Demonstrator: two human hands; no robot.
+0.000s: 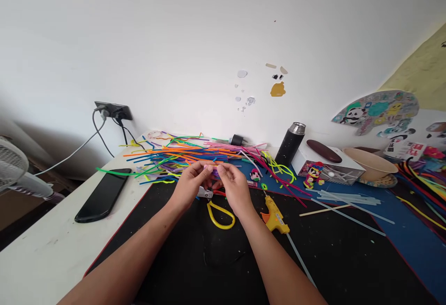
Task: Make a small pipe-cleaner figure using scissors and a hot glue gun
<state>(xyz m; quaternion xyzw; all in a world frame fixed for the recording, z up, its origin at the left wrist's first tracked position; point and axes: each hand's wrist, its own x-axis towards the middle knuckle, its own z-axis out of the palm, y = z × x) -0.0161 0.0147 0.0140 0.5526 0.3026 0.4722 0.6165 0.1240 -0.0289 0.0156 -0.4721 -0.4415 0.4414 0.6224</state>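
Observation:
My left hand (191,183) and my right hand (236,185) meet above the black mat, fingertips pinched together. Between them is a small purple-and-pink fuzzy piece (215,170), which looks like pipe cleaner; the fingers cover most of it. Just below the hands lie a tool with a red handle (219,193), partly hidden, and a yellow loop (222,227). To the right of my right hand rests a yellow hot glue gun (276,216). A small pink-and-black figure (255,175) stands behind it.
Many coloured pipe cleaners (167,156) spread along the wall. A phone (103,196) lies at left, near a fan (14,165). At right are a black thermos (291,144), a panda figure (314,175), a white box (343,168), a bowl (371,160) and translucent glue sticks (348,197).

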